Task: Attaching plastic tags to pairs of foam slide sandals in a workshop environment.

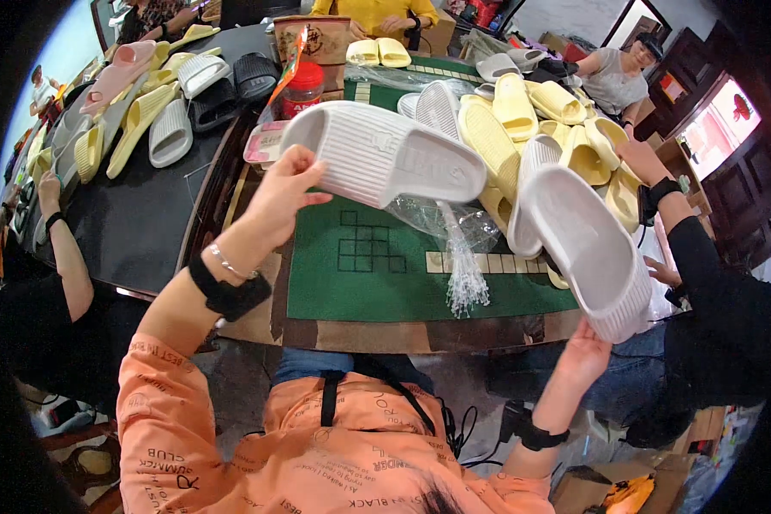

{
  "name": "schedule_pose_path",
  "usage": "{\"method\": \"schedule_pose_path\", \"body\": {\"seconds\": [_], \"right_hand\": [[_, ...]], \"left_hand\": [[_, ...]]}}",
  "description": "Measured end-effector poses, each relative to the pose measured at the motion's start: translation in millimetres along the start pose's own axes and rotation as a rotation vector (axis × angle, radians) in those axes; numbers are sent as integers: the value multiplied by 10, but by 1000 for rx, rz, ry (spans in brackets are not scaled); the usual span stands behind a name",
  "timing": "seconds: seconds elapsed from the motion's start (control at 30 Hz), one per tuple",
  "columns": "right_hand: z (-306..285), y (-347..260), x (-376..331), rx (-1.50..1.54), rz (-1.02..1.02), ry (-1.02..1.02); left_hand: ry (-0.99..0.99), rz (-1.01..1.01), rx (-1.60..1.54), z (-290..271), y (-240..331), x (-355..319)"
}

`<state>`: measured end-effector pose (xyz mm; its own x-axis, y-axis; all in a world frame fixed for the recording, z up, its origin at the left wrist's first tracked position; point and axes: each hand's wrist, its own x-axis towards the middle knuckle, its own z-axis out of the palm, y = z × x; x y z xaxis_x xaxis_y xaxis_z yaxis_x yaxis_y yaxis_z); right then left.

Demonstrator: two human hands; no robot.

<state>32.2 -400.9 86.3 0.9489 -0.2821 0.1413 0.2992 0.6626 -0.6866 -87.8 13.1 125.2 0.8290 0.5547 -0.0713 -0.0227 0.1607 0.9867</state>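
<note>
My left hand (293,187) grips one end of a light grey ribbed slide slipper (355,158), which is held up sideways above the green table mat (334,295). Another light grey slipper (587,244) slants down at the right, its lower, ribbed end held by my right hand (584,349). Its insole faces up, and some of my right fingers are hidden beneath it. Below the first slipper, a bundle of thin clear plastic strands (467,274) lies on the mat. Just behind the second slipper is a heap of pale yellow slippers (493,154) and grey ones.
A red-lidded jar (304,88) and a brown patterned box (313,47) stand at the back. More slippers (150,116) cover the dark table at left. Co-workers sit around; one person's hand (647,163) reaches to the heap from the right. A cardboard box (625,484) sits low right.
</note>
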Motion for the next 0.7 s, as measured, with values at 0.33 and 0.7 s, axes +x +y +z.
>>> {"method": "schedule_pose_path", "body": {"seconds": [0.33, 0.7], "right_hand": [[849, 245, -6, -376, 654, -323], [1861, 1863, -408, -596, 774, -974]], "left_hand": [[-423, -10, 528, -125, -184, 660], [-353, -155, -248, -37, -423, -280]]}}
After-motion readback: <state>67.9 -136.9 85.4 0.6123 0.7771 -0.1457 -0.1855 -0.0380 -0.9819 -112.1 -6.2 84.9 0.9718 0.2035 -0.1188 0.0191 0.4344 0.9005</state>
